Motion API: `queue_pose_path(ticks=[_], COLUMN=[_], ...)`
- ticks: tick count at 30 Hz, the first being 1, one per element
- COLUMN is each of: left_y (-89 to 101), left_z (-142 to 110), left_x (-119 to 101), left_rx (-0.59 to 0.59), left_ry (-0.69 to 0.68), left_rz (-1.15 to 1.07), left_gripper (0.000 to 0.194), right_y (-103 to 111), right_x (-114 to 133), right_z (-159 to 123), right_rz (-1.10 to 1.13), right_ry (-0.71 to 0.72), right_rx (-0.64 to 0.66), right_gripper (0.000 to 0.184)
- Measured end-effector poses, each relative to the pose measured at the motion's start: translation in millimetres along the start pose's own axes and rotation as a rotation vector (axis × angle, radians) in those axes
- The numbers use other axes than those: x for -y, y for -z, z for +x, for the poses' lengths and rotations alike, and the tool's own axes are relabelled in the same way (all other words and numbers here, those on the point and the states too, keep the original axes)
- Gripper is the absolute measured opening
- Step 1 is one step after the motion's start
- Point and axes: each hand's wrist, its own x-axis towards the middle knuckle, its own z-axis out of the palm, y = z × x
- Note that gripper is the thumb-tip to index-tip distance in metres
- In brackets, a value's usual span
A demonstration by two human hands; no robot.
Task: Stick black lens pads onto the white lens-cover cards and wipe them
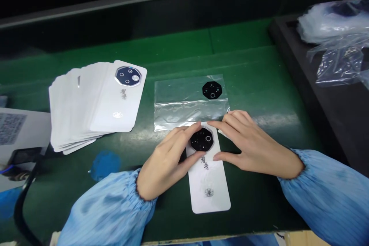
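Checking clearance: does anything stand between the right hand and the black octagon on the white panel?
Nothing visible stands between the right hand and the black octagon; the left hand is at its opposite side.

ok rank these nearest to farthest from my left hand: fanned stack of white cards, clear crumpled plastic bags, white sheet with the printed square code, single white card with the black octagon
1. single white card, under the left hand's fingers
2. fanned stack, to the left
3. white sheet, far left edge
4. plastic bags, far right
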Motion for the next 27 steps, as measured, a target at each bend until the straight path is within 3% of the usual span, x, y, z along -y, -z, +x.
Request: queue_pose_path(ticks=[27], left_y=[-1.1], left_z=[2.0], left_x=[-3.0], left_rx=[0.012], left_ry=[0.077], left_rz=[-0.06], left_gripper=[0.063], right_y=[0.9], right_x=[-0.7], right_z=[1.0], right_rz=[-0.032], right_ry=[0.031], right_rx=[0.013], right_gripper=[0.058])
